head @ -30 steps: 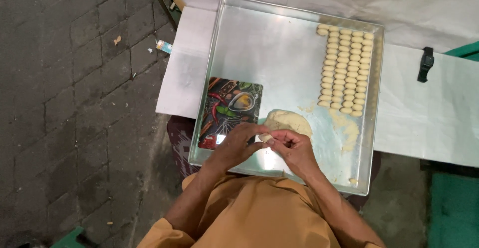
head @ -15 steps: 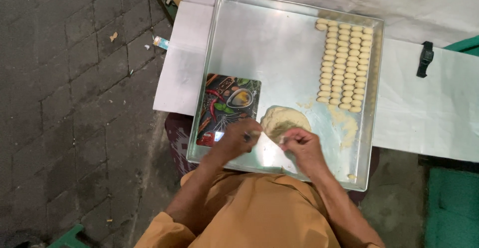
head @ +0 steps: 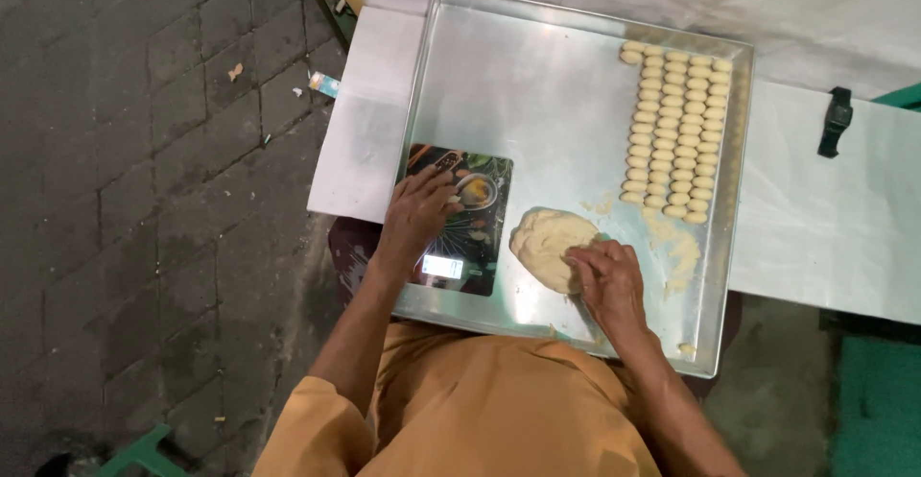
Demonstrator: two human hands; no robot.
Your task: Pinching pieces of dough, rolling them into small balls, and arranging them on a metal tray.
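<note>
Landmark: metal tray (head: pixel 537 83) on the worktop (head: pixel 369 141). Left hand (head: pixel 419 210) lies over the kitchen scale (head: pixel 459 218) at the tray's near-left corner; whether its grip holds anything, cannot tell. Dough lump (head: pixel 545 245) sits beside the scale within reach. Right hand (head: pixel 606 280) pinches its edge, fingers closed on dough. Shaped pieces (head: pixel 674 131) line the tray's far-right, clear of the work.

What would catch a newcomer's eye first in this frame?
Probably the big shiny metal tray filling the middle, with neat rows of small pale dough pieces in its upper right corner. Near the bottom edge, the right hand presses its fingers into a lump of dough, while the left hand rests on a flat kitchen scale with a colourful food picture and a lit display, at the tray's lower left.
</note>
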